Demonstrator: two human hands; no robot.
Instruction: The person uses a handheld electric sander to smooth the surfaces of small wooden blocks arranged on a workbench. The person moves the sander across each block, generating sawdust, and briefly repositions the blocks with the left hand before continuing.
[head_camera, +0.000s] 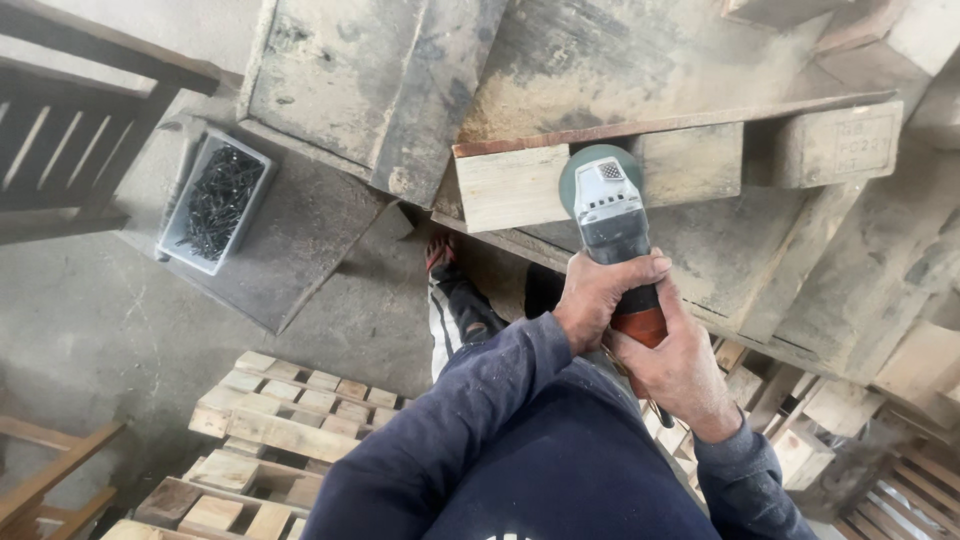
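Gripping angle grinder (610, 215) against pallet block (510, 185), dusty concrete floor (90, 320)

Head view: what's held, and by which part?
An angle grinder, gripped by both hands around its rear body: left hand ahead, right hand behind.

Both hands crowded on angle grinder (612, 225) — its disc hard against pallet block (510, 185). Pallet boards (700, 60) wall off everything ahead and right. Open concrete floor (90, 330) lower left; box of screws (215, 200) and stacked pallets (280, 420) border it.
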